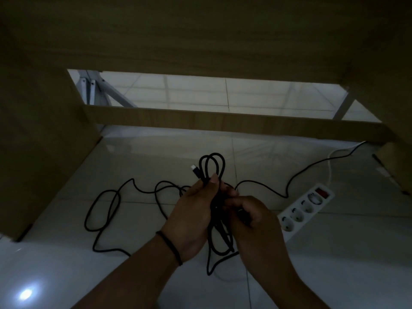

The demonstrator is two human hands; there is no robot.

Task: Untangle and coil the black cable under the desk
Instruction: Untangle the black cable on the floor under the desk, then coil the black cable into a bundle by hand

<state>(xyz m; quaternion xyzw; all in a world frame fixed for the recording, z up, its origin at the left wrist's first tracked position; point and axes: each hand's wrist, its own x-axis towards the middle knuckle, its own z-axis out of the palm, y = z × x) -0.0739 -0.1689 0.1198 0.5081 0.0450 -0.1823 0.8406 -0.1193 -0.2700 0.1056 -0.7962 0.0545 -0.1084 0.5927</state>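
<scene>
The black cable (104, 210) looks thin, light & floppy, so it'll twist and slip. Some loops are up in both hands, the rest lies on the floor (334, 275) under the desk (200, 30). Left hand (191, 208) pinches the loops near the plug end. Right hand (252, 217) curls round the bunch lower down. Best hold: where loops cross. A power strip (305, 208) w/ white cord sits near, could snag.

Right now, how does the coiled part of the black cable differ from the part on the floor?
The coiled part is gathered in tight loops, held up by the left hand and right hand. The floor part sprawls in wide, loose loops on the tiles, untouched. The coiled part shows a connector end; the floor part shows none. Both are one thin black cable.
</scene>
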